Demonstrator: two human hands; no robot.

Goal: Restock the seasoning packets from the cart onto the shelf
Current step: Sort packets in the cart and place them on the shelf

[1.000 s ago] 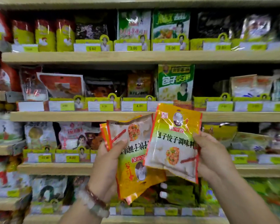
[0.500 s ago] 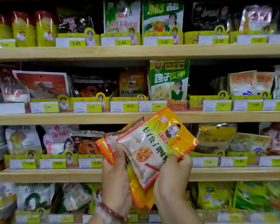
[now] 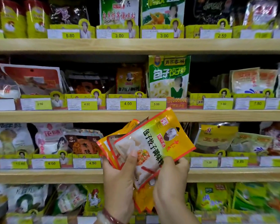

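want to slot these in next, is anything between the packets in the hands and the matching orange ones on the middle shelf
Nothing visible blocks the way. Both hands, left and right, hold the fanned packets in open air before the shelf edge. The matching orange packet stands up and left, behind its 4.00 price tag.

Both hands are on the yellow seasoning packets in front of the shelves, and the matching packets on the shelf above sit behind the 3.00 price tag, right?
Not quite. The head view shows both the left hand and the right hand gripping the yellow seasoning packets, but the matching packets on the shelf sit behind the 4.00 price tag, not the 3.00 one.
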